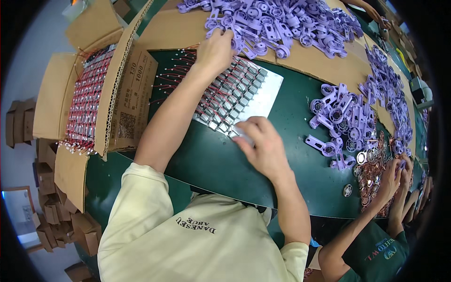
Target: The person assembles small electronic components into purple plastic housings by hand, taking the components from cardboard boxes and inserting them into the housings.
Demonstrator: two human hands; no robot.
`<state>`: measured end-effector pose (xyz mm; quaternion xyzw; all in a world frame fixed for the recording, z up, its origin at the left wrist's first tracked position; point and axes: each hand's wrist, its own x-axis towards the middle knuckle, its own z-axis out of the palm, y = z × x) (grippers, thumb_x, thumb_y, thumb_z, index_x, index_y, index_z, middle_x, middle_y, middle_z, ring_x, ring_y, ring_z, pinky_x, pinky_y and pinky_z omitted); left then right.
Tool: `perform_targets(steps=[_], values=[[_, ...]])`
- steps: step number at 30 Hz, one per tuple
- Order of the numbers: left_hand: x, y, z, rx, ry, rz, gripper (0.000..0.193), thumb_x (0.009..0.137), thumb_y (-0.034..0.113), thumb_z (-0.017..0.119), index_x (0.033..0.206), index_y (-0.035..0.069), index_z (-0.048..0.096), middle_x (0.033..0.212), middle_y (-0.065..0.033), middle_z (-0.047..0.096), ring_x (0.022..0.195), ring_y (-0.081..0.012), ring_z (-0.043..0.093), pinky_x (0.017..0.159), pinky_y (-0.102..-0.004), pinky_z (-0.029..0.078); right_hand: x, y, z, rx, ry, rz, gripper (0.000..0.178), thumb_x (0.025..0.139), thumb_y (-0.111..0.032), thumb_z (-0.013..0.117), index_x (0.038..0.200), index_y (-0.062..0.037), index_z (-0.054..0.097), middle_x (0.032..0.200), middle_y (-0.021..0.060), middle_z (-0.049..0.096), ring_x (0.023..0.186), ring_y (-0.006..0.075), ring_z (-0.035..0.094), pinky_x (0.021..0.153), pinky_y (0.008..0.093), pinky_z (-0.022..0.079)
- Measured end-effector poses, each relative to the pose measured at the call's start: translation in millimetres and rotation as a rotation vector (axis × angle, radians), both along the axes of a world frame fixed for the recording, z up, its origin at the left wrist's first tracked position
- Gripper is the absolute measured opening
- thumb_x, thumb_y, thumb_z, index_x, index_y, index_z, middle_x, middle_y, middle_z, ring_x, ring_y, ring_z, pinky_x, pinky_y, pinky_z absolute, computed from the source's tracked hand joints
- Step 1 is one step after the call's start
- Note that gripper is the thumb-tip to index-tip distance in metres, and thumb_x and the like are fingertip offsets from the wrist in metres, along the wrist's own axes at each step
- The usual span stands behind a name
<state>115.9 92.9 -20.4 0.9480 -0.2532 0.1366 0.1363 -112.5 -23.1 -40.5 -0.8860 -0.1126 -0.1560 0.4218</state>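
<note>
Now | right hand (264,146): fingers pinched on one small motor (243,133) at the tray (268,91) front edge, lifting it from its row | left hand (215,50): fingers curled into the purple parts (277,23), likely picking one | wired motors fill the tray between both hands | carton (87,101) of motors left.

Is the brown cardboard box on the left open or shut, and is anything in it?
Open and filled: the brown cardboard box has its flaps folded outward, and rows of small metal parts with red wires fill its inside.
</note>
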Motion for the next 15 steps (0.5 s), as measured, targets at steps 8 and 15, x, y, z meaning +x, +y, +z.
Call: perform_targets(steps=[8,15], values=[[-63,16,32,-0.683,0.222,-0.245,0.040,0.088,0.015,0.066,0.123,0.000,0.055,0.111,-0.0130,0.060,0.091,-0.0196,0.065,0.079,-0.0294,0.052,-2,-2,0,0.014,0.259,0.005,0.016,0.081,-0.005,0.065,0.096,-0.0059,0.058,0.098,0.0137,0.062,0.083,0.0308,0.063,0.072,0.0369,0.052],[-114,22,2,-1.186,0.941,-0.345,0.029,0.093,0.007,0.061,0.120,0.000,0.052,0.124,-0.0115,0.048,0.095,-0.0146,0.062,0.083,-0.0270,0.053,-5,-25,4,0.968,0.474,0.039,0.012,0.095,-0.005,0.055,0.106,-0.0001,0.053,0.091,0.0066,0.062,0.076,0.0124,0.062,0.061,0.0237,0.051]])
